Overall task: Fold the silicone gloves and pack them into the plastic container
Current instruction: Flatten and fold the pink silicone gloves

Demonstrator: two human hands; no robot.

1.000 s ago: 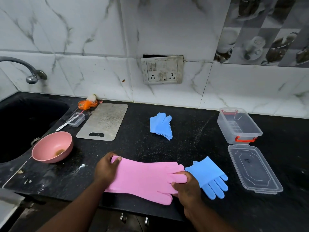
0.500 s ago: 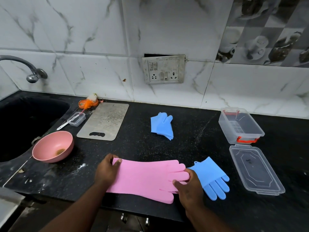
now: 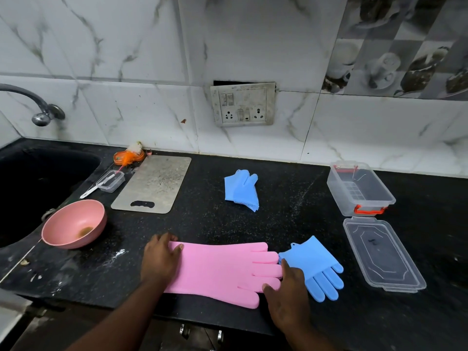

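a: where's the pink glove (image 3: pixel 217 271)?

b: flat on the black counter (image 3: pixel 278 198) at its front edge, cuff to the left, fingers to the right. the left hand (image 3: pixel 159 259) lies palm down on the cuff end, fingers spread and loose, pressing rather than gripping. the right hand (image 3: pixel 286 297) rests at the glove's fingertips, thumb on the lowest pink finger, index finger reaching between the pink fingers and the blue glove (image 3: pixel 316 267). it's open too, clasping nothing.

a: so the blue glove is just right of the pink one?

b: yes, unfolded, its cuff corner touching the pink fingertips, fingers pointing toward the counter's front. a second, folded blue glove (image 3: pixel 241 190) lies well behind the pink glove, toward the wall.

a: and the plastic container (image 3: pixel 359 190)?

b: far right of the pink glove and further back, open, with red clips. its clear lid (image 3: pixel 382 254) lies flat just in front of it, to the right of the unfolded blue glove.

a: anything left of the pink glove?

b: a pink bowl (image 3: pixel 73 224) near the sink's (image 3: pixel 38 183) edge, and behind it a grey cutting board (image 3: pixel 154 183).
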